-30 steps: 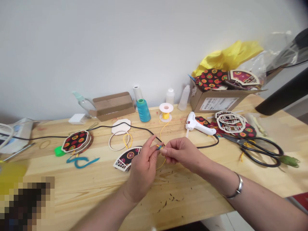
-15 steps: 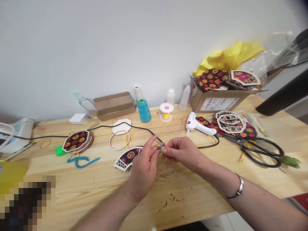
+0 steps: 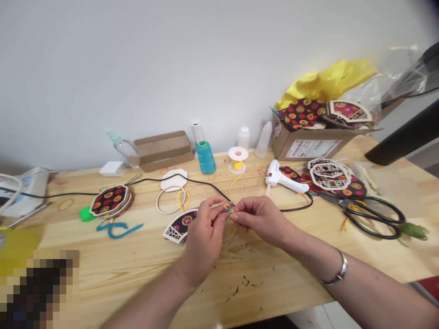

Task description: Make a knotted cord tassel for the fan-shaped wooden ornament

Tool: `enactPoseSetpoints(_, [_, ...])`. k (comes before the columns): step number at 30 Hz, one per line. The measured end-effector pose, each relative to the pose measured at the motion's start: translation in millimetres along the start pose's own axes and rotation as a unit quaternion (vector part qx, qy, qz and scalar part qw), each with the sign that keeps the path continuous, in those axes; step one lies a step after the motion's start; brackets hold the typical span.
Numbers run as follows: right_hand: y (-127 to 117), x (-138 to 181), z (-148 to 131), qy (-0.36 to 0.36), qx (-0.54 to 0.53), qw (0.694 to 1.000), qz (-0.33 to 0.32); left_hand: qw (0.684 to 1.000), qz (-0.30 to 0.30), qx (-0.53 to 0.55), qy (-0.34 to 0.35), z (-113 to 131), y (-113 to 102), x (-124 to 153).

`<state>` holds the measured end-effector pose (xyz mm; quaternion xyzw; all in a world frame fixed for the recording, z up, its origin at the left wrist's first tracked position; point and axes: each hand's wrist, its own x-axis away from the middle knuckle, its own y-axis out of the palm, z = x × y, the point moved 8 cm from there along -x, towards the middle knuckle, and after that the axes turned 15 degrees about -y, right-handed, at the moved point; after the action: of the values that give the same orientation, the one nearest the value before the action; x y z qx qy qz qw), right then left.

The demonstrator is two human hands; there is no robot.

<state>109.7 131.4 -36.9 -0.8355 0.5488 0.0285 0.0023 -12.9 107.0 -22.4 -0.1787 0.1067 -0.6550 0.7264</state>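
Note:
My left hand (image 3: 208, 230) and my right hand (image 3: 255, 214) meet over the middle of the table, each closed in a pinch. Between their fingertips is yellow cord (image 3: 230, 208) with a short teal thread piece (image 3: 227, 208) at it. A yellow strand hangs below the fingers, and another runs back to a white spool (image 3: 237, 165). Partly covered by my left hand lies a fan-shaped wooden frame (image 3: 175, 234) with dark patterned fabric. Behind it are a thin hoop (image 3: 161, 201), a loop of yellow cord (image 3: 183, 199) and a pale wooden plaque (image 3: 173, 179).
Black scissors (image 3: 368, 208), a white glue gun (image 3: 288, 179) and lattice wooden pieces (image 3: 329, 176) lie at right, before a cardboard box (image 3: 305, 145). A teal thread cone (image 3: 205, 157) stands near the wall. Stacked fabric plaques (image 3: 110, 201) and teal thread (image 3: 118, 230) lie left. A black cable crosses the table.
My left index finger has come down from its raised position and bends at the cord. A small yellow loop now shows at the fingertips. My right hand has barely moved.

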Motion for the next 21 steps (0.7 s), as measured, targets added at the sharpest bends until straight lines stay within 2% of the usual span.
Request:
enactPoseSetpoints(4, [0, 0, -1, -0.002, 0.002, 1.000, -0.002, 1.000, -0.013, 0.005, 0.005, 1, 1, -1])
enactPoseSetpoints(9, [1, 0, -1, 0.007, 0.005, 1.000, -0.002, 0.995, 0.004, -0.060, 0.075, 13, -1, 2])
enactPoseSetpoints(14, [-1, 0, 3, 0.020, 0.009, 1.000, 0.002, 0.989, -0.004, -0.074, 0.127, 18, 1, 6])
enactPoseSetpoints(21, [-2, 1, -3, 0.024, 0.016, 1.000, -0.004, 0.992, 0.000, -0.070, 0.106, 15, 0, 5])
